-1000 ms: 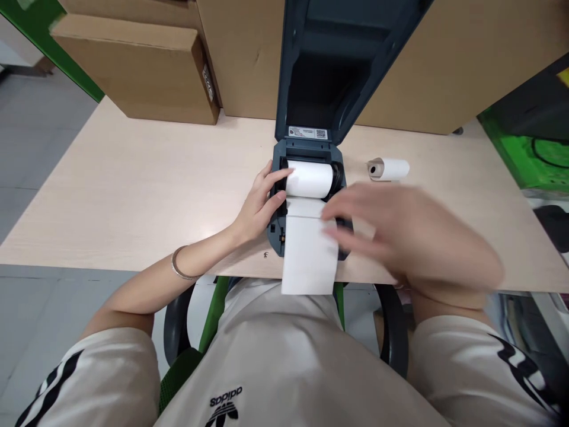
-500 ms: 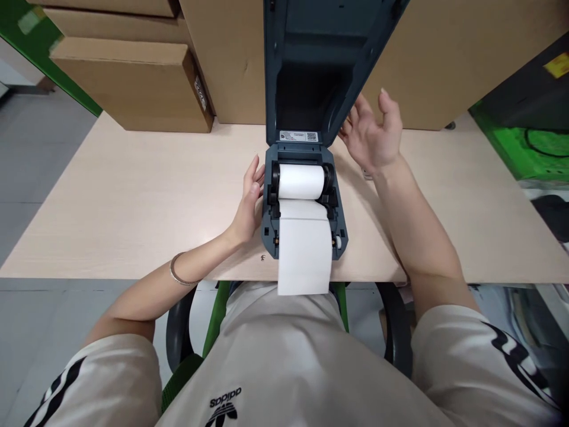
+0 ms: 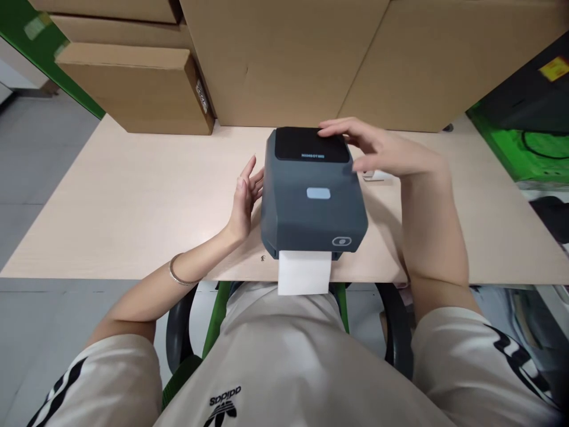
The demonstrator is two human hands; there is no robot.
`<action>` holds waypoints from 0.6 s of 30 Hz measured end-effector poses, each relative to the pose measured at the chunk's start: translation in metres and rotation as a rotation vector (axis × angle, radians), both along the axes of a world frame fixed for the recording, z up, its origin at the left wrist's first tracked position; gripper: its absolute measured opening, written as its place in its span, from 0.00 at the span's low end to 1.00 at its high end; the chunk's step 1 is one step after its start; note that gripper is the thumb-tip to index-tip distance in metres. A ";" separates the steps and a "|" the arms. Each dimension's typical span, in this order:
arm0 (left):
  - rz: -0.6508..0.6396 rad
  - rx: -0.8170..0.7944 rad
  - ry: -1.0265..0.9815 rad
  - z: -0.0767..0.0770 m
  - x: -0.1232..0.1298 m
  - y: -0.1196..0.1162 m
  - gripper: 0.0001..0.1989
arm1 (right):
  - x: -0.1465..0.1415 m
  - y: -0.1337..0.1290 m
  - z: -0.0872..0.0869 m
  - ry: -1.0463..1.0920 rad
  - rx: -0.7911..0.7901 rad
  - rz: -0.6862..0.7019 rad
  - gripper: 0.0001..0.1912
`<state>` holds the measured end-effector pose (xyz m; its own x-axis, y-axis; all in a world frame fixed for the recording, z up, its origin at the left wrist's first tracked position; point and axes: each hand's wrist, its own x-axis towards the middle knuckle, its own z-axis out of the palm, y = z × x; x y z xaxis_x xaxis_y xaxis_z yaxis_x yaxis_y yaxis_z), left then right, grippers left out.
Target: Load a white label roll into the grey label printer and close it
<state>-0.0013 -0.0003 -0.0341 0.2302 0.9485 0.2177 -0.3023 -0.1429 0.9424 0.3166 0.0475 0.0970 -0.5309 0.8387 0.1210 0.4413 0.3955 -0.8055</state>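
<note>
A dark blue-grey label printer (image 3: 313, 204) stands on the light wooden table with its lid lowered over the body. A white label strip (image 3: 304, 273) comes out of its front and hangs past the table's edge. My left hand (image 3: 245, 198) is upright against the printer's left side, fingers apart, holding nothing. Over the lid's rear right corner lies my right hand (image 3: 368, 145), its fingers spread across the black panel and its thumb at the right edge. The paper roll is hidden under the lid.
Large cardboard boxes (image 3: 284, 65) line the back of the table (image 3: 133, 207), with a smaller box (image 3: 124, 89) at the back left. Something small and white (image 3: 377, 175) lies right of the printer. A chair armrest (image 3: 398, 332) is below the table's edge.
The printer's lid has swung down from upright and now covers the paper roll. My right hand has moved from beside the raised lid onto its top. My left hand has barely moved.
</note>
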 end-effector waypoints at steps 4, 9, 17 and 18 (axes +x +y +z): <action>-0.072 0.067 0.036 -0.006 -0.004 0.002 0.45 | 0.001 -0.008 0.004 -0.272 0.084 0.103 0.67; -0.159 0.190 0.138 -0.010 -0.010 0.010 0.49 | 0.001 -0.012 0.000 -0.387 0.130 0.144 0.74; -0.186 0.340 0.192 -0.007 -0.003 0.013 0.50 | 0.000 -0.014 0.000 -0.418 0.156 0.152 0.73; -0.181 0.366 0.200 -0.008 -0.002 0.014 0.49 | -0.001 -0.014 0.000 -0.416 0.156 0.155 0.73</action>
